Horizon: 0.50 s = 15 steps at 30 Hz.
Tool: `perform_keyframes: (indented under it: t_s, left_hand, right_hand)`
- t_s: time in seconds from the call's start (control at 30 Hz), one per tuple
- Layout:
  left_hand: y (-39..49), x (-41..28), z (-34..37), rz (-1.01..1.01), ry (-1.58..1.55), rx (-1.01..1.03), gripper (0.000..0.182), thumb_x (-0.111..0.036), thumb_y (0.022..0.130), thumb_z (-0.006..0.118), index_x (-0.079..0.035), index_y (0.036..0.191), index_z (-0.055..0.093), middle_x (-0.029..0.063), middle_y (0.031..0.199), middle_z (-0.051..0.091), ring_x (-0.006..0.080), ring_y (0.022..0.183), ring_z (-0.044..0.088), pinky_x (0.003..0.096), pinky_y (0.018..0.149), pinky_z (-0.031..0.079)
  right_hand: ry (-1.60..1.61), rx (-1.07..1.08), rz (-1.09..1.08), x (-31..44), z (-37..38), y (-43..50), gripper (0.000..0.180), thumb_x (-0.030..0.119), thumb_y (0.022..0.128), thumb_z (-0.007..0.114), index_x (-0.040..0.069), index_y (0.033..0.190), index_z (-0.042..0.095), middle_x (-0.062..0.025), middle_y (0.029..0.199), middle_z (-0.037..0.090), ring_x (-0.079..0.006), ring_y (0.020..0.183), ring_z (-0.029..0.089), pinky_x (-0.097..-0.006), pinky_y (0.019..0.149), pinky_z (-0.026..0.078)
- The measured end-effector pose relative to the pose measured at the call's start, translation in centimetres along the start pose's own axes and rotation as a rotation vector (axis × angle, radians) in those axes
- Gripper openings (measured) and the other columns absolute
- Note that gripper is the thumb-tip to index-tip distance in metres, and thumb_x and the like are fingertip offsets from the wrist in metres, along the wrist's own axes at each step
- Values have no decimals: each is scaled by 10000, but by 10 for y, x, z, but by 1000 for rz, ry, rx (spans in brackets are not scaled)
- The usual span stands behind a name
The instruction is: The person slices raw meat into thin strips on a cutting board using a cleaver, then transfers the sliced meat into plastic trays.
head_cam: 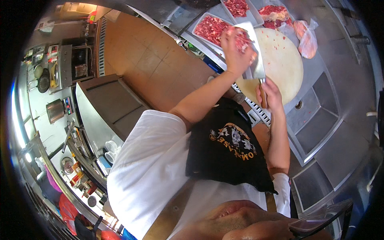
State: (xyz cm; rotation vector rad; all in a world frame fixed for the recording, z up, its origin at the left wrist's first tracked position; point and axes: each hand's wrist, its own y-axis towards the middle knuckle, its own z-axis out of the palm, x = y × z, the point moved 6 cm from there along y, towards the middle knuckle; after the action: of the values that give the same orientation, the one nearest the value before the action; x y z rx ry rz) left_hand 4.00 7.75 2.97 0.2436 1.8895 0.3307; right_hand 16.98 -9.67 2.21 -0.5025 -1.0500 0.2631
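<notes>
My right hand (272, 93) grips the wooden handle of a cleaver (257, 57), whose broad metal blade points away from me over the left part of a round, pale cutting board (283, 64). My left hand (235, 55) is cupped around cut raw red meat (243, 40) against the blade. The hand is slightly blurred. Just left of it, a white tray of cut meat (210, 30) stands beside the board. Small meat scraps lie on the board's far part.
Beyond the board are another tray of cut meat (237, 8), larger raw meat pieces (274, 15) and a clear plastic bag with meat (307, 39). A steel sink (318, 111) lies to the right. Behind and left are a steel counter (99, 111) and a pot (55, 111).
</notes>
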Motion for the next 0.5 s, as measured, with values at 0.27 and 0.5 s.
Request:
perform_keyframes:
  t_s: [0.27,0.5]
  left_hand:
    - [72,131,-2,-253,333,-371,696,-184,832,785,-45,1454,504,354,1594,290,521,1518,235,636,1253,160]
    - [91,122,-17,50,478,-25,613,-305,825,768,-113,1386,608,286,1582,388,523,1485,298,727,1218,141]
  right_hand:
    - [-87,-143,45,40,16,46,206,235,1075,607,69,1196,624,-34,766,620,-125,552,553,-264,507,449]
    - [2,-326,-41,-5,-41,-39,216,208,1082,585,65,1240,619,-56,783,624,-131,560,561,-257,510,457]
